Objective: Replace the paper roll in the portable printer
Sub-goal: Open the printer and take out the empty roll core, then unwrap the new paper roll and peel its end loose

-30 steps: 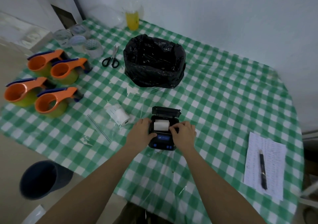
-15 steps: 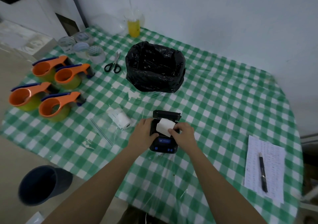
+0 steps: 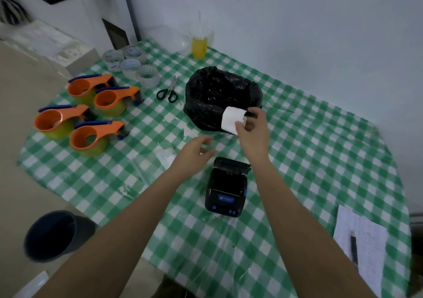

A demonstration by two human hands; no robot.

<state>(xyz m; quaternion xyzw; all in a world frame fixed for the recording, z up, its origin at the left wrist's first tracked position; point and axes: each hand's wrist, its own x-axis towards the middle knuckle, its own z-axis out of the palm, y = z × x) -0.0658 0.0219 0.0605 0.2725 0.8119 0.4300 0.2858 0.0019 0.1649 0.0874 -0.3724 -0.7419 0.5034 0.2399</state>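
Up front, right hand (image 3: 253, 130) pinching cylindrical white paper roll (image 3: 232, 120), boxy black printer (image 3: 225, 191) lid-open.

Four orange tape dispensers (image 3: 91, 112) clustered at nine o'clock on the green checked tablecloth (image 3: 320, 160); clear tape rolls (image 3: 132, 66) at eleven; black-handled scissors (image 3: 168, 90) just beside them; yellow drink cup (image 3: 199, 43) at twelve by the wall; printed sheet (image 3: 364, 240) with pen (image 3: 354, 246) at four; dark bucket (image 3: 55, 233) at seven, off the table
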